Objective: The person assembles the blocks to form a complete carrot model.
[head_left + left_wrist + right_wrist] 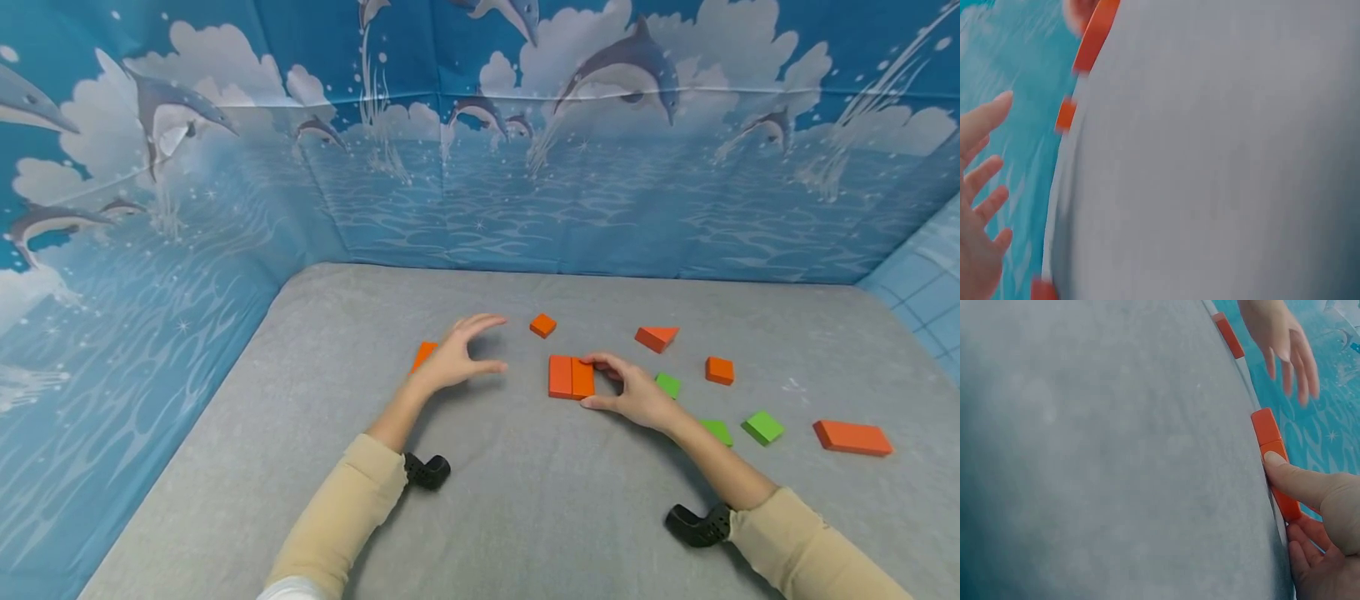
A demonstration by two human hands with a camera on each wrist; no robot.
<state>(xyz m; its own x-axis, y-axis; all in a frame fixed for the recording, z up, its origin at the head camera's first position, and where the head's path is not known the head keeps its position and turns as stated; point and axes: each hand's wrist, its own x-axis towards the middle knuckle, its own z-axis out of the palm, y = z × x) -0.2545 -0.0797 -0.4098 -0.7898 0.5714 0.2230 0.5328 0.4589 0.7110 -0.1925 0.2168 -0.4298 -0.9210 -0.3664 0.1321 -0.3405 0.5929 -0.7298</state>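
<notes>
The right hand (pixel 633 400) pinches one orange rectangular block (pixel 582 380) touching one red-orange rectangular block (pixel 559 377), right of centre. The left hand (pixel 453 357), fingers spread and holding nothing, partly hides one orange block (pixel 423 355), centre-left. Rightward: three green blocks (pixel 762 427), one triangular block (pixel 657 338), one long block (pixel 853 437); two small orange blocks (pixel 720 371).

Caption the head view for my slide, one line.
Right hand pinches an orange rectangular block touching a red-orange rectangular block; left hand hovers nearby.
</notes>
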